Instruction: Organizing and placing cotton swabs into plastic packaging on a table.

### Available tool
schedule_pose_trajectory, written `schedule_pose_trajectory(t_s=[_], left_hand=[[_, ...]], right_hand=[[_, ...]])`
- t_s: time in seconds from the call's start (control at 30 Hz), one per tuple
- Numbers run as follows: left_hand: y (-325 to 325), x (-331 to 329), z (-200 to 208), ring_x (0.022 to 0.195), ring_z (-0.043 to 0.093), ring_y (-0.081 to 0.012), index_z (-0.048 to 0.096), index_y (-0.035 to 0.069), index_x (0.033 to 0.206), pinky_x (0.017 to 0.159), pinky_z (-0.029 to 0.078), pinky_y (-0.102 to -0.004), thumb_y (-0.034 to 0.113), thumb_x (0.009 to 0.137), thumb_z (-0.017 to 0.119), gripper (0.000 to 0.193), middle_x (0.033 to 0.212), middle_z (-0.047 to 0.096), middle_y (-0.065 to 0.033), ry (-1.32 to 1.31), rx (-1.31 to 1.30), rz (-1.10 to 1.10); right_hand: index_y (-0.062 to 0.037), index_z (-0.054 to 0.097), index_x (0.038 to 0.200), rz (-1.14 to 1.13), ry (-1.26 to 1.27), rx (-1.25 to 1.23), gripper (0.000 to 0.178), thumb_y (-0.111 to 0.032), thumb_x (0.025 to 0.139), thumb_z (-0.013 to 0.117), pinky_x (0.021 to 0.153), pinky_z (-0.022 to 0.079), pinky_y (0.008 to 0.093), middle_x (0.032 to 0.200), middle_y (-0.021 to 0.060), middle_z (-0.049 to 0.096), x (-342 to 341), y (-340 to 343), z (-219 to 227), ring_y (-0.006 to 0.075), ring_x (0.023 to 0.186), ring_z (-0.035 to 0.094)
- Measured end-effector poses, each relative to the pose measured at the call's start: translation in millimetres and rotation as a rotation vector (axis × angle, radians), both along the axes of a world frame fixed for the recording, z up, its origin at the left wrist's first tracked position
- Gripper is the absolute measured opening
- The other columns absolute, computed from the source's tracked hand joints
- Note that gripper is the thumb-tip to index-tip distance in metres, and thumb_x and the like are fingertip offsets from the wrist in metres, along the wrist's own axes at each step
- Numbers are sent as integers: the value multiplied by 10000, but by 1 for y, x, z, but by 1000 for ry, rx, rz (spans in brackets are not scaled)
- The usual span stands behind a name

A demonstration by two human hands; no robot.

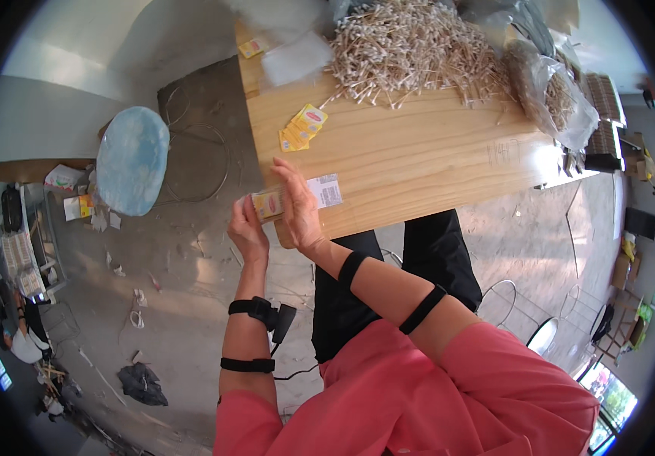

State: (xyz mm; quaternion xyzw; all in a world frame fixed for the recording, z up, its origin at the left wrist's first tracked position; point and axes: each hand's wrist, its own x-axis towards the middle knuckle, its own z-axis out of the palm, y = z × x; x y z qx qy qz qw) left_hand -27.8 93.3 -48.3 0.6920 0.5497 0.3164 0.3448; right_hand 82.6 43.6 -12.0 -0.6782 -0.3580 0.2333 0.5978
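At the table's near left corner, my left hand has its fingers closed on the end of a small clear packet with a yellow card in it. My right hand lies across the packet's right side, fingers stretched out and nearly flat; its palm hides part of the packet. Just right of that hand, a white printed label sheet rests on the wood. Farther up are several fanned yellow cards. A large heap of cotton swabs covers the far side.
The wooden table ends just left of my hands. Clear plastic bags lie at its far left, and a plastic bag of swabs at its far right. A blue oval stool stands left on the floor, near scattered litter.
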Motion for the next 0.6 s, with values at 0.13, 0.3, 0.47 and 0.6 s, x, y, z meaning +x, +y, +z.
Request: schedule_pose_trajectory(t_s=[0.13,0.3,0.47,0.6], left_hand=[[8,-24,-13,753,636,-239,622,17,1056,696,507,-373,247,1037,513,256,870,684,-145,51,82,28],[-3,-26,23,1011,588,-270,510,16,1286,878,472,-390,136,1045,463,273,1142,609,-164,26,275,189],[-43,-15,65,986,600,-291,583,9,1201,878,482,-395,65,1015,483,219,1109,615,-164,54,398,-104],[-90,35,59,891,632,-308,640,10,1087,790,509,-395,21,970,516,170,1018,635,-148,-32,80,-377]], right_hand=[[-41,506,1310,106,80,96,397,40,922,504,1107,369,395,1424,188,497,-6,7,-15,363,1318,483],[-51,641,1136,-132,0,-159,229,-31,913,591,801,551,355,1110,165,676,97,-29,-1,302,958,691],[-66,683,1010,-598,-429,-230,146,-58,875,629,678,529,389,984,143,673,259,-80,-16,306,780,671],[-101,649,1118,-633,-589,-451,272,-198,865,672,777,525,427,1154,135,604,344,-99,-7,332,955,646]])
